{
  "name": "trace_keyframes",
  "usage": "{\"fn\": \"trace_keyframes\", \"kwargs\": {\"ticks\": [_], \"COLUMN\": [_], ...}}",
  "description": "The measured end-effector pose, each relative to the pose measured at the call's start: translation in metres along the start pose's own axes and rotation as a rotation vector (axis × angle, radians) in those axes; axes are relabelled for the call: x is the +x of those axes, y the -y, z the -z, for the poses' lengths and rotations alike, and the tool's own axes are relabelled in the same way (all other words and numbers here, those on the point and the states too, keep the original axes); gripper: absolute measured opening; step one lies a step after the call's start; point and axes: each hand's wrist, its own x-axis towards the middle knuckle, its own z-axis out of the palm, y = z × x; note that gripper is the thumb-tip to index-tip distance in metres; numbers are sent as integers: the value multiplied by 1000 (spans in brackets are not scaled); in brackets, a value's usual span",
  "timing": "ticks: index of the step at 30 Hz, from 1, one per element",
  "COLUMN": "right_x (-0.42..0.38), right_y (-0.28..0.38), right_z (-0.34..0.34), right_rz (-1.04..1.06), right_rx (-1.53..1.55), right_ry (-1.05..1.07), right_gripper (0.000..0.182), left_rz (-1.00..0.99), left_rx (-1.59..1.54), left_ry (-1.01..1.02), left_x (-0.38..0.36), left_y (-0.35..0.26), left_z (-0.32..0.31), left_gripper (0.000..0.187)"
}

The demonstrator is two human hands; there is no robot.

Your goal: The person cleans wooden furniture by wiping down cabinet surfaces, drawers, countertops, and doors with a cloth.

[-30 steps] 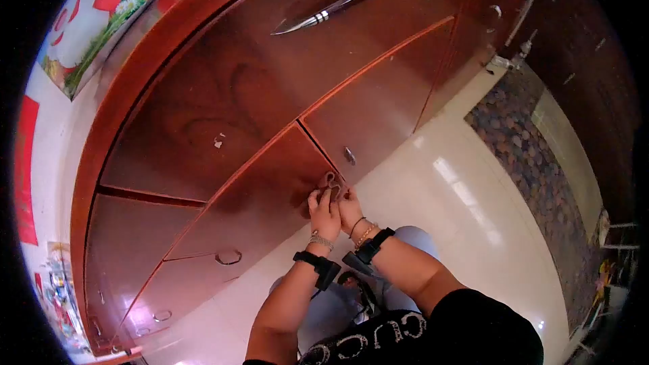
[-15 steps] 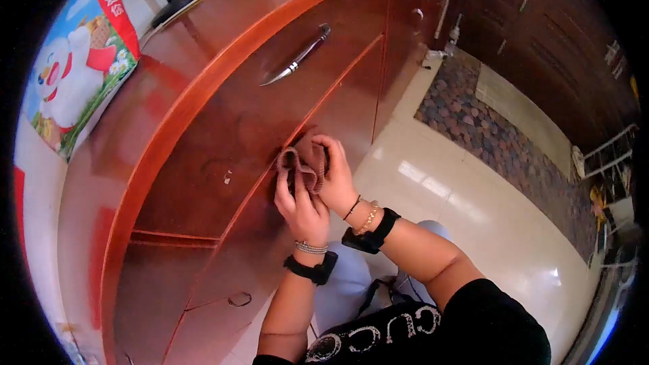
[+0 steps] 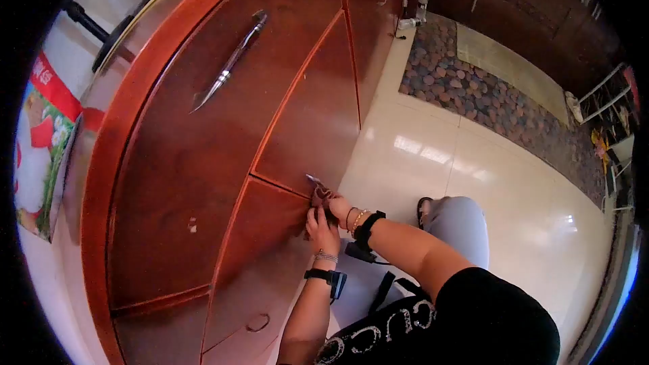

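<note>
A brown cloth (image 3: 322,196) is bunched against a small metal handle (image 3: 313,179) on the lower front of the reddish-brown wooden cabinet (image 3: 182,162). My right hand (image 3: 340,211) grips the cloth from the right, fingers closed. Just to its left, my left hand (image 3: 322,231) is closed on the cloth's lower side, with its fingertips pointing up. The cloth and hands hide part of the handle and the cabinet surface behind them.
A long metal handle (image 3: 233,61) sticks out from the upper drawer, and a ring handle (image 3: 257,323) is at the lower left. A pebble-patterned mat (image 3: 466,84) lies on the tiled floor (image 3: 405,149). A white rack (image 3: 605,101) stands at the right.
Both hands and the cloth have moved down the cabinet front, from the drawer edge to the small lower handle. The view has shifted, and a sandalled foot now shows.
</note>
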Motion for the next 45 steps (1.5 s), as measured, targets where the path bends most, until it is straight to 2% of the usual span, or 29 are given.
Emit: {"fn": "trace_keyframes", "kwargs": {"ticks": [3,4,5,6,8,9,10,11,12,13,15,16,18,21,23,24,25,28,29,31,32,33,35,36,37,39,40,42,45], "right_x": [-63,-32,-50,-74,-114,-128,-141,-156,-168,-174,-172,-166,-149,-110,-87,-77,-69,-58,-53,-39,-33,-36,-50,-39,-44,-74,-91,-126,-146], "right_y": [70,34,51,68,94,98,109,126,143,163,199,206,220,201,178,166,155,138,134,124,113,115,118,95,99,123,141,186,229], "right_z": [-13,-9,-16,-19,-26,-26,-29,-33,-38,-44,-59,-65,-60,-44,-30,-23,-16,-5,-1,11,18,16,8,10,3,-18,-26,-38,-62], "right_rz": [-112,0,-23,55,186,242,225,515,812,809,1102,1152,1175,1209,992,953,949,516,516,123,-36,-35,-62,178,176,663,664,897,1164], "right_rx": [-16,62,49,33,22,24,12,-229,-464,-466,-596,-649,-665,-653,-511,-526,-526,-93,-103,309,474,477,229,105,107,-190,-189,-418,-533], "right_ry": [-45,-42,-26,19,130,195,210,223,236,254,377,338,305,203,57,26,32,109,127,153,143,161,5,72,73,44,42,197,375], "right_gripper": [16,25,25,30,43,50,50,53,56,56,63,62,62,59,54,49,49,35,35,30,30,30,27,33,33,43,43,50,50], "left_rz": [86,124,165,195,50,75,-16,-112,-85,-63,-84,-97,-125,-243,-106,-126,-146,-172,-180,-170,-146,-125,-81,-54,-23,-43,-66,-120,-165], "left_rx": [-167,-291,-410,-401,-398,-395,-402,-405,-535,-666,-409,-282,-24,-85,-111,7,124,144,127,138,163,188,115,41,-38,-57,-81,-95,-93], "left_ry": [-2,-76,-158,-164,-262,-273,-371,-472,-522,-578,-705,-763,-864,-856,-660,-632,-604,-549,-486,-456,-357,-255,-276,-335,-387,-453,-524,-697,-920], "left_x": [3,8,11,10,6,2,-1,-1,3,8,22,32,56,81,78,79,80,83,85,82,78,76,72,68,64,58,55,53,52], "left_y": [17,13,6,1,-29,-38,-48,-53,-52,-51,-56,-60,-73,-84,-84,-81,-78,-77,-75,-71,-63,-52,-40,-40,-43,-47,-51,-68,-96], "left_z": [-37,-35,-29,-20,18,31,41,44,41,38,58,69,79,57,42,34,27,15,10,-8,-22,-35,-38,-28,-16,9,24,56,98], "left_gripper": [53,53,52,52,51,51,51,52,53,54,47,45,40,40,36,36,36,38,37,37,38,39,40,40,40,38,40,39,35]}}
